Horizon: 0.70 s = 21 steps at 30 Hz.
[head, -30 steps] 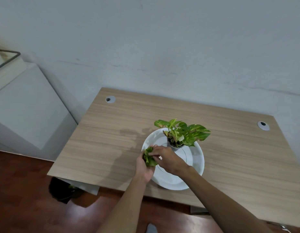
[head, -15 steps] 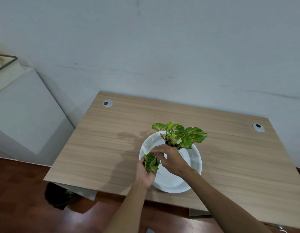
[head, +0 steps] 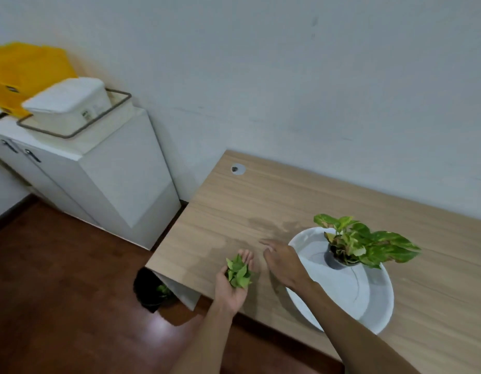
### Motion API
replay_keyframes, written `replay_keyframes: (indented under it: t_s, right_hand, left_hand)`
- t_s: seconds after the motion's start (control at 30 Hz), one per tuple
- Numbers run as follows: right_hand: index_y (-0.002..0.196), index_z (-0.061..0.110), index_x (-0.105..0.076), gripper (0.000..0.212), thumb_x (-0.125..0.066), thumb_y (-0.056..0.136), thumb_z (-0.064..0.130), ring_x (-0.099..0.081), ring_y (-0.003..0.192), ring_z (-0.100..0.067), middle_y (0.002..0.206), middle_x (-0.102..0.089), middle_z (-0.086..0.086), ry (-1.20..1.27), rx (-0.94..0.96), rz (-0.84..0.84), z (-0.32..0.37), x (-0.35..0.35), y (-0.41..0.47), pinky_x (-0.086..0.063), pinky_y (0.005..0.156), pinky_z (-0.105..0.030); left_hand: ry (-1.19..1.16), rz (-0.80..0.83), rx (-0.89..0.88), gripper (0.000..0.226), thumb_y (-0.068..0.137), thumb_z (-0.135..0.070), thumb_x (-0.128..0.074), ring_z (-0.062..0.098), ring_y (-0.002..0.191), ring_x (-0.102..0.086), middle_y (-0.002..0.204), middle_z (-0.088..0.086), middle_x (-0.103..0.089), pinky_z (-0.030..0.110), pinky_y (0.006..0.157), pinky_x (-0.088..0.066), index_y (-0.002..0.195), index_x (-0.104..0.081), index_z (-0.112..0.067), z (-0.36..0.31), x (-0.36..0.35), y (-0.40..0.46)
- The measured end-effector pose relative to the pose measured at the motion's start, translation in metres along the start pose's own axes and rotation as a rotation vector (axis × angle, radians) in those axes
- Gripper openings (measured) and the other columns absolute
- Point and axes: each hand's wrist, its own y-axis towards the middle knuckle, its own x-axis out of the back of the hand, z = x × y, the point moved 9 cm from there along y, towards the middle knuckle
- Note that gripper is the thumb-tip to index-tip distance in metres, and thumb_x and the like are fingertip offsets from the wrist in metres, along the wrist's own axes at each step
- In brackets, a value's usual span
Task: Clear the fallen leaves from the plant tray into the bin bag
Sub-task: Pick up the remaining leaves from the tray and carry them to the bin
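Note:
A small bunch of green fallen leaves (head: 238, 272) lies in the palm of my left hand (head: 234, 283), which is cupped palm up over the wooden desk, left of the tray. My right hand (head: 283, 261) hovers flat with spread fingers, empty, at the left rim of the white round plant tray (head: 368, 300). A potted plant (head: 352, 245) with green and yellow leaves stands in the tray's far part. The black bin bag (head: 150, 291) sits on the floor under the desk's left corner, with some leaves showing inside.
The wooden desk (head: 274, 209) stands against a pale wall, its left edge near my left hand. A white cabinet (head: 107, 179) stands to the left with a white box (head: 68, 103) and a yellow object (head: 20, 68) on top. The floor is dark red-brown wood.
My left hand has come off the tray to the left with the leaves and turned palm up. My right hand let go and opened. The view has swung left, showing the cabinet.

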Motion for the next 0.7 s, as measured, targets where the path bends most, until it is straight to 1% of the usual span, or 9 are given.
replay_keyframes:
  t_s: [0.1,0.17,0.23,0.27,0.33,0.4,0.47,0.57,0.7]
  right_hand:
    - [0.130,0.024,-0.061,0.035,-0.046,0.098,0.025,-0.053,0.127,-0.016,0.136,-0.060,0.002,-0.038,0.011,0.053,0.024,-0.042,0.024,-0.037,0.107,-0.026]
    - [0.133,0.020,-0.059,0.037,-0.045,0.098,0.025,-0.052,0.129,-0.020,0.139,-0.058,-0.003,-0.093,0.032,0.106,0.045,-0.078,0.038,-0.036,0.109,-0.030]
    - [0.139,0.011,-0.054,0.042,-0.042,0.100,0.024,-0.045,0.136,-0.024,0.145,-0.053,-0.009,-0.150,0.058,0.147,0.068,-0.121,0.054,-0.029,0.115,-0.030]
    - [0.142,0.009,-0.050,0.047,-0.038,0.100,0.028,-0.041,0.140,-0.024,0.149,-0.048,-0.011,-0.185,0.080,0.169,0.080,-0.145,0.063,-0.024,0.118,-0.029]
    - [0.149,0.012,-0.039,0.059,-0.026,0.097,0.037,-0.028,0.148,-0.025,0.158,-0.035,-0.010,-0.253,0.129,0.222,0.099,-0.195,0.078,-0.014,0.123,-0.031]
    - [0.156,0.017,-0.022,0.064,-0.025,0.098,0.042,-0.009,0.153,-0.027,0.165,-0.015,-0.006,-0.328,0.105,0.270,0.106,-0.238,0.088,-0.004,0.123,-0.039]
    - [0.158,0.017,-0.009,0.069,-0.024,0.098,0.048,0.002,0.153,-0.033,0.166,-0.004,-0.009,-0.444,0.043,0.231,0.111,-0.260,0.095,0.001,0.122,-0.050]
    - [0.157,0.013,-0.014,0.075,-0.025,0.096,0.055,-0.004,0.151,-0.041,0.164,-0.011,-0.018,-0.543,0.008,0.129,0.128,-0.270,0.113,-0.008,0.121,-0.059]
    - [0.155,0.014,-0.018,0.075,-0.033,0.095,0.056,-0.010,0.151,-0.038,0.163,-0.017,-0.015,-0.577,-0.050,0.051,0.132,-0.273,0.137,-0.013,0.120,-0.060]
  left_hand:
    - [-0.016,-0.003,-0.052,0.040,0.102,-0.019,-0.032,0.034,0.090,-0.073,0.122,0.023,-0.062,0.044,0.083,-0.056,0.118,-0.059,0.005,-0.061,0.013,-0.001]
    - [-0.023,-0.009,-0.073,0.039,0.102,-0.020,-0.033,0.035,0.098,-0.071,0.125,0.023,-0.061,0.042,0.091,-0.055,0.120,-0.058,0.004,-0.100,0.023,-0.001]
    - [-0.031,-0.041,-0.091,0.040,0.102,-0.020,-0.033,0.035,0.107,-0.064,0.123,0.023,-0.062,0.042,0.101,-0.049,0.120,-0.057,0.005,-0.139,0.036,0.001]
    - [-0.042,-0.056,-0.100,0.040,0.102,-0.020,-0.033,0.035,0.109,-0.062,0.122,0.024,-0.062,0.042,0.102,-0.047,0.121,-0.056,0.006,-0.158,0.043,0.002]
    - [-0.060,-0.076,-0.122,0.040,0.102,-0.019,-0.033,0.035,0.107,-0.063,0.122,0.025,-0.061,0.042,0.099,-0.051,0.121,-0.055,0.008,-0.195,0.055,0.003]
    - [-0.051,-0.105,-0.151,0.039,0.102,-0.019,-0.034,0.035,0.106,-0.064,0.122,0.024,-0.061,0.041,0.097,-0.053,0.120,-0.056,0.007,-0.231,0.069,0.005]
    - [-0.054,-0.133,-0.166,0.039,0.102,-0.020,-0.034,0.033,0.111,-0.060,0.124,0.023,-0.060,0.041,0.105,-0.045,0.119,-0.058,0.005,-0.262,0.081,0.009]
    - [-0.050,-0.158,-0.156,0.040,0.102,-0.022,-0.034,0.032,0.115,-0.058,0.128,0.021,-0.059,0.041,0.109,-0.038,0.120,-0.059,0.004,-0.298,0.097,0.016]
    - [-0.080,-0.178,-0.151,0.039,0.100,-0.022,-0.038,0.030,0.117,-0.058,0.129,0.019,-0.060,0.038,0.113,-0.036,0.123,-0.058,0.002,-0.332,0.114,0.033]
